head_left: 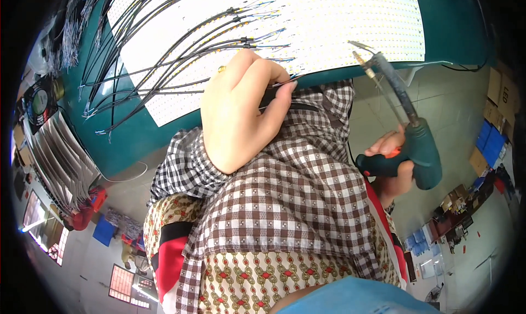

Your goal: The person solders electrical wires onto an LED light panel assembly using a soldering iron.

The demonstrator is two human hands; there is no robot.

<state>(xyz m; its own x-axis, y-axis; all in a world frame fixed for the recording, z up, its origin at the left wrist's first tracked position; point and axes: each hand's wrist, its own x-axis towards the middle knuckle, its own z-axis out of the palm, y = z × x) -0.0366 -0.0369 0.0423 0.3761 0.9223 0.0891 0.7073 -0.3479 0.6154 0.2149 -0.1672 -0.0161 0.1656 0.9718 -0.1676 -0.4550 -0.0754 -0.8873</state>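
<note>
My left hand [238, 114] is at the near edge of a white board [350, 18] covered in rows of small yellow components. Its thumb and index finger pinch the thin wire end of a black cable [186, 87]. Several more black cables [164, 45] lie across the board, their blue and white wire ends pointing right. To the right, off the table edge, my right hand [390, 163] wraps round the handle of a dark green pistol-shaped soldering gun [424, 155], a finger by its orange trigger. The gun's metal tip [359, 56] points up and left, over the board's near edge.
The board lies on a green table [455, 34]. Bundles of loose wires [71, 34] hang at the far left, above a row of stacked white panels [57, 155]. Cardboard boxes [496, 95] and blue bins [487, 141] stand on the floor at right.
</note>
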